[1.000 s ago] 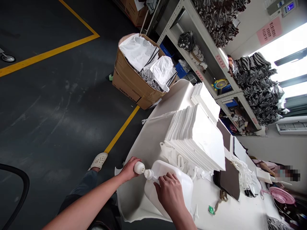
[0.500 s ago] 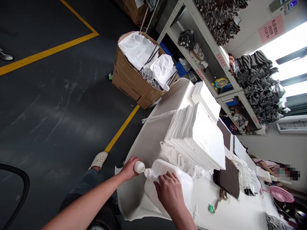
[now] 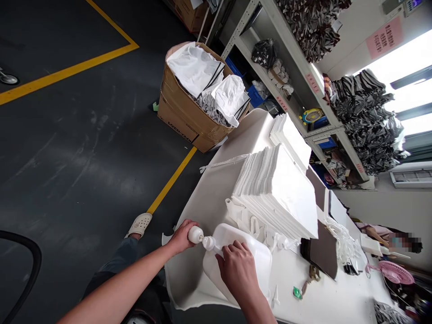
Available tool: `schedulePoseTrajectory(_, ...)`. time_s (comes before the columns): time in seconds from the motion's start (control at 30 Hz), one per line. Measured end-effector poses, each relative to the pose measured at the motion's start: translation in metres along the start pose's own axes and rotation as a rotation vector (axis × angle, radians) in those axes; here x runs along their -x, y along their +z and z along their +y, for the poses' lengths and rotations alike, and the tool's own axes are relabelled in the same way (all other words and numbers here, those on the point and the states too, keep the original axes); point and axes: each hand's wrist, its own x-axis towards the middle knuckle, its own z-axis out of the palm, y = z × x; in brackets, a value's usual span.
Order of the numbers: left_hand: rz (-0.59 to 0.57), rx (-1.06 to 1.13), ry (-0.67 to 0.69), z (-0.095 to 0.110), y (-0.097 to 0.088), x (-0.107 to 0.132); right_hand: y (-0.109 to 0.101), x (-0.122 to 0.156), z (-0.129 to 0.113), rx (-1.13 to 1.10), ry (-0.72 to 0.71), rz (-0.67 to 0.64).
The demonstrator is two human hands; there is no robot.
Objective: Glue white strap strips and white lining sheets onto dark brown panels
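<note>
Step in hand: from where I stand, both hands are working at the narrow neck of a flat white plastic container (image 3: 238, 267), where a bulb-shaped white cap (image 3: 195, 234) sits.

Left hand: the left hand (image 3: 182, 238) grips the cap from the side nearest the floor.

Right hand: the right hand (image 3: 238, 272) lies over the container's flat face, just beside the neck.

Fingers: the left fingers (image 3: 189, 225) curl closed around the cap's base; the right fingers (image 3: 236, 247) are slightly spread and pressed down on the plastic, with no pinch that I can make out.

Where it is: the container rests on a white sheet-covered table (image 3: 202, 198), tilted against loose white bag handles (image 3: 249, 227), just beside a tall stack of white bags (image 3: 275, 193).

Next move: as I judge it, the hold calls for the right hand to keep the container steady while the left works the cap.

Rest: a cardboard box (image 3: 191, 105) of white bags stands at the table's end, and metal shelving (image 3: 286, 90) holds bundled patterned bags.
</note>
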Motion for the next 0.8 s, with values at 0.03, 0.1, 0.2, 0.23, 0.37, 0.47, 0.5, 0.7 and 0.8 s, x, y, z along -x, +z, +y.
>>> schedulePoseTrajectory(0.03,0.000,0.001,0.000,-0.0005,0.0000,-0.0001,0.0005,0.0000,-0.0005,0.002,-0.001,0.000)
schedulePoseTrajectory(0.1,0.001,0.003,0.000,-0.0018,0.0002,-0.0004,0.0017,0.0002,-0.0013,0.004,-0.004,-0.001)
schedulePoseTrajectory(0.2,0.002,0.006,0.001,-0.0044,0.0009,-0.0011,0.0038,-0.0001,-0.0023,0.009,-0.005,-0.006)
schedulePoseTrajectory(0.23,0.001,0.007,0.001,-0.0053,0.0013,-0.0013,0.0044,-0.0005,-0.0025,0.012,-0.006,-0.007)
schedulePoseTrajectory(0.37,-0.002,0.011,0.002,-0.0081,0.0025,-0.0021,0.0056,-0.0020,-0.0035,0.023,-0.009,-0.008)
schedulePoseTrajectory(0.47,-0.004,0.011,0.005,-0.0082,0.0023,-0.0023,0.0054,-0.0021,-0.0039,0.026,-0.010,-0.010)
schedulePoseTrajectory(0.5,-0.004,0.011,0.007,-0.0078,0.0020,-0.0023,0.0052,-0.0019,-0.0040,0.025,-0.011,-0.009)
schedulePoseTrajectory(0.7,-0.005,0.012,0.016,-0.0061,0.0017,-0.0022,0.0036,0.0005,-0.0014,0.003,-0.002,0.007)
schedulePoseTrajectory(0.8,-0.007,0.012,0.024,-0.0057,0.0036,-0.0022,0.0016,0.0033,0.0024,-0.018,0.008,0.013)
